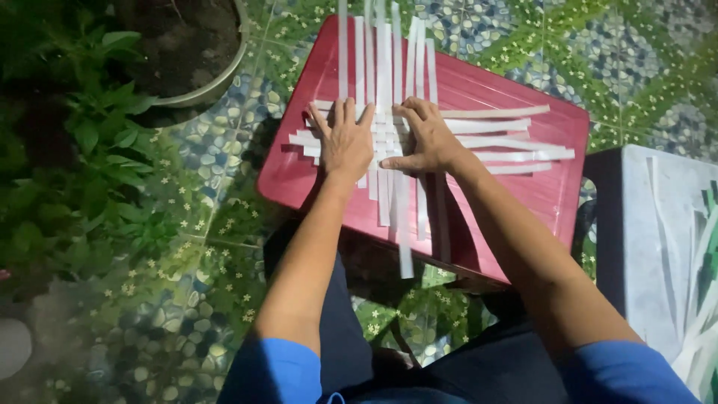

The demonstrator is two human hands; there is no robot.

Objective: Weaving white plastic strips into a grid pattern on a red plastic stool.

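Several white paper strips point(493, 138) lie crossed in a woven patch on a red plastic stool top point(538, 194). My left hand point(344, 142) lies flat on the left part of the weave, fingers spread and pointing away from me. My right hand point(426, 138) presses on the middle of the weave, thumb stretched along a crosswise strip and fingers bent over the lengthwise ones. Long strips point(383, 45) run past the far edge of the stool and others point(404, 239) hang over its near edge.
A potted plant point(187, 52) stands at the top left, with green leaves point(82, 164) along the left. A grey block point(651, 247) with loose strips is at the right. The floor has green patterned tiles point(194, 299).
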